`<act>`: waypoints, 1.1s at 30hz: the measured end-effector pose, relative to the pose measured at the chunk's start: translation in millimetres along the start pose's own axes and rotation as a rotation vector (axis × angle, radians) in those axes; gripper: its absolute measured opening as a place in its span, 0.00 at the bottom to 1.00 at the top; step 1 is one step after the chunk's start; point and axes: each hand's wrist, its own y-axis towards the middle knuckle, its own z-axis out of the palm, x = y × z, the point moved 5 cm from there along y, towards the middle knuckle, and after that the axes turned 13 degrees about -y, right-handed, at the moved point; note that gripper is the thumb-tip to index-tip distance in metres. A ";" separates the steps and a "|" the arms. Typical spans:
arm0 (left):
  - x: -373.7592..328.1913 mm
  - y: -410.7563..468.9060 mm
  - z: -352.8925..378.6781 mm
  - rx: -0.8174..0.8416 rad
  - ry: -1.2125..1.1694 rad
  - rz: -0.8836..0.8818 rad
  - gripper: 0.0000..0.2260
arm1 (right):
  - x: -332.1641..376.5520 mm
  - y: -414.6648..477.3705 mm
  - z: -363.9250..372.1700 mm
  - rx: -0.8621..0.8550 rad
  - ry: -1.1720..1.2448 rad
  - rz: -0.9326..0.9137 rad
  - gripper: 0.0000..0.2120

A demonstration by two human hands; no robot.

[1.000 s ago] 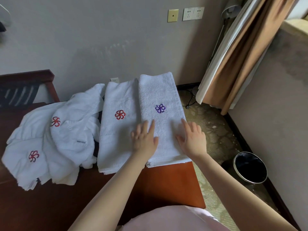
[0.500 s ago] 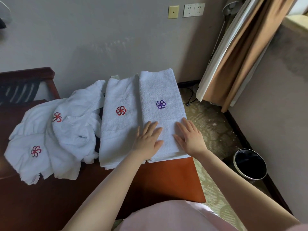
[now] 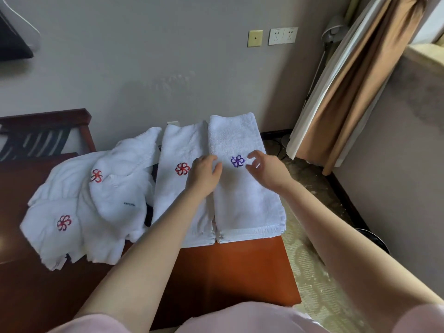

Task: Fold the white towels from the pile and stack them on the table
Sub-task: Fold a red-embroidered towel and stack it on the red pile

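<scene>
A folded white towel with a purple flower [image 3: 242,188] lies on the table's right end [image 3: 235,267]. Beside it on the left lies a folded white towel with a red flower [image 3: 177,188]. My left hand [image 3: 204,174] rests at the purple-flower towel's left edge, just left of the emblem, with its fingers bent downward. My right hand [image 3: 266,171] hovers just right of the emblem, fingers loosely curled and spread, holding nothing. Further left, the pile of unfolded white towels [image 3: 91,203] lies rumpled on the table.
A dark wooden chair back [image 3: 45,133] stands behind the table at left. The wall runs just behind the towels. A black waste bin [image 3: 374,239] sits on the floor at right, partly hidden by my right arm. Curtains [image 3: 348,92] hang at far right.
Both hands have slid forward along the purple-flower towel, from lying flat near its front end to flanking the emblem with fingers now bent. The towels have not moved.
</scene>
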 end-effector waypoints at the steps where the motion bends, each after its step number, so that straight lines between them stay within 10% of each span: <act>1: -3.6 8.0 -7.5 0.009 -0.010 -0.020 0.16 | 3.4 7.8 -5.3 0.024 -0.009 0.004 0.15; 8: -21.5 46.1 -32.2 0.285 0.087 -0.197 0.07 | 25.4 49.8 -31.8 0.133 -0.092 -0.022 0.13; 13: -24.5 48.9 -42.4 0.233 0.070 -0.194 0.17 | 36.3 59.7 -33.4 0.121 -0.039 -0.040 0.12; 18: -2.6 29.2 -59.2 0.088 -0.074 -0.320 0.02 | 51.3 65.1 -18.2 0.206 -0.071 -0.137 0.13; 33: 125.9 -37.0 -189.6 -0.161 0.129 -0.545 0.06 | 201.7 69.0 50.1 0.306 0.060 -0.311 0.11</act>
